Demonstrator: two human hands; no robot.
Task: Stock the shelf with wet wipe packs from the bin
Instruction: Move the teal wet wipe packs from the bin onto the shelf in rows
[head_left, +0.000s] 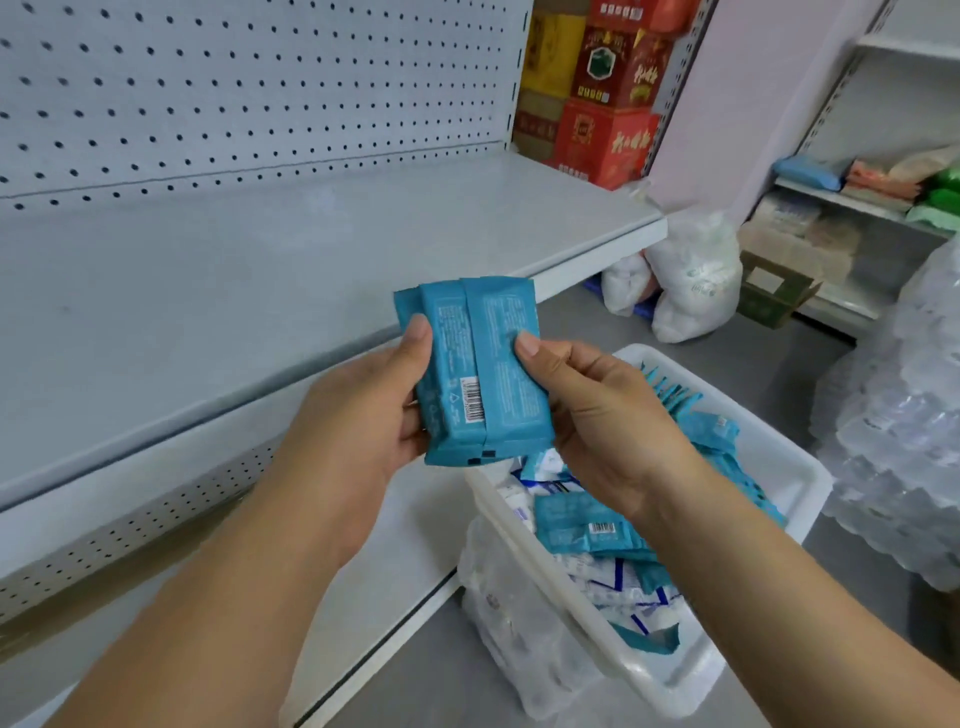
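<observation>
From the head view, both hands hold a small bunch of teal packs (483, 364) upright, printed backs and a barcode facing the camera. The bunch is in the air just off the front edge of the shelf (260, 291) and over the far left corner of the bin (769, 431). The left hand (358, 410) grips the bunch's left side, thumb laid on the front and fingers curled behind. The right hand (608, 421) pinches the right side with its thumb on the front; its fingers are hidden behind the packs. The white bin sits low to the right of the shelf, with loose packs (587, 525), teal and white, heaped inside. A pegboard (260, 78) backs the shelf. Past its far end stand red boxes (613, 104), and white bags (691, 280) lie on the floor. Wrapped bottles (893, 415) are stacked at the right.
</observation>
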